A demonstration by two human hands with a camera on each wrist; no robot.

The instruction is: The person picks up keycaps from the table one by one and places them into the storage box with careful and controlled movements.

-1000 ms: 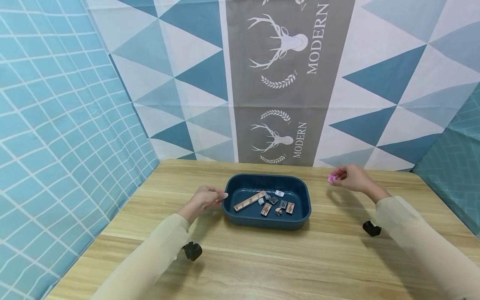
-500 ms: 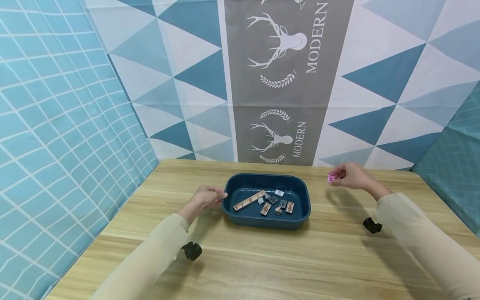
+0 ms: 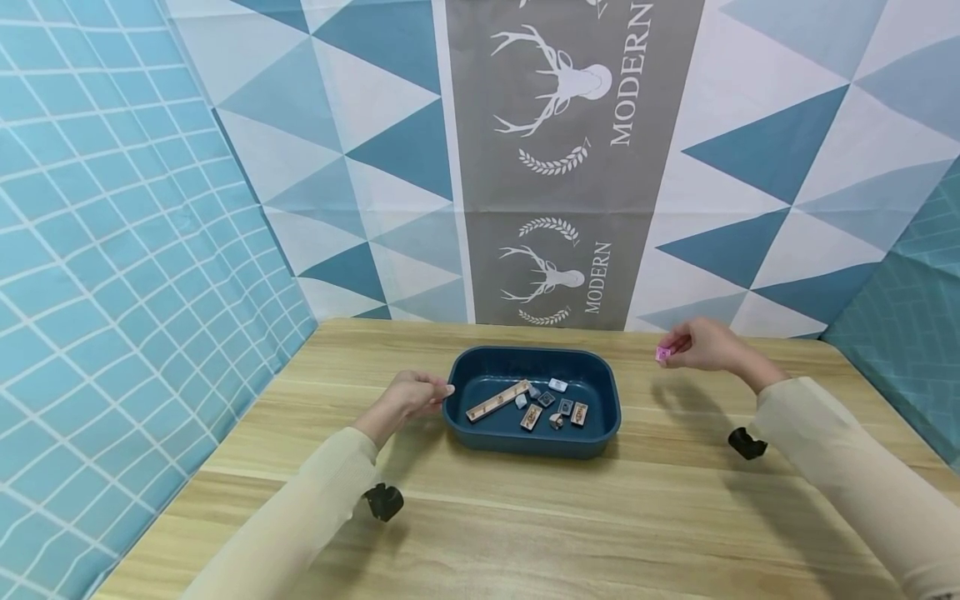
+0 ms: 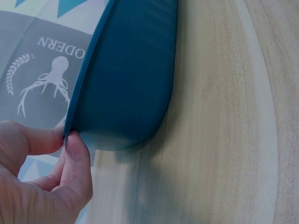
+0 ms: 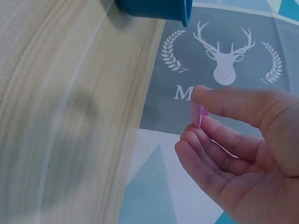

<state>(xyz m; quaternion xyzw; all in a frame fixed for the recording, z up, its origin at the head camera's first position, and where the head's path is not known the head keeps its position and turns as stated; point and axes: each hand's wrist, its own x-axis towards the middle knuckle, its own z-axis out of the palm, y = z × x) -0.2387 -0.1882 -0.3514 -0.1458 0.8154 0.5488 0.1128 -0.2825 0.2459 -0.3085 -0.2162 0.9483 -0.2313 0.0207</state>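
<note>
My left hand (image 3: pixel 407 396) is at the left end of a dark blue tray (image 3: pixel 525 446). In the left wrist view, thumb and fingers pinch the tray's rim (image 4: pixel 74 105). Inside the tray lie a long wooden strip (image 3: pixel 498 401), short wooden blocks (image 3: pixel 531 417), a white block (image 3: pixel 558 385) and several small grey and white pieces. To the right of the tray, my right hand (image 3: pixel 708 344) pinches a small pink square block (image 3: pixel 663 355) between thumb and fingertips. It is held up off the table, and a shadow falls beneath it. In the right wrist view the pink block (image 5: pixel 195 112) is seen edge-on.
The wooden table (image 3: pixel 480 525) runs back to a patterned cloth wall (image 3: pixel 555 183). Blue tiled cloth (image 3: pixel 135 275) hangs along the left side, and a teal cloth (image 3: pixel 911 325) on the right. Dark wrist-camera mounts (image 3: pixel 385 502) stick out below both forearms.
My right hand has risen very slightly with the pink block, and its forearm has shifted a little. The left hand and the tray look the same.
</note>
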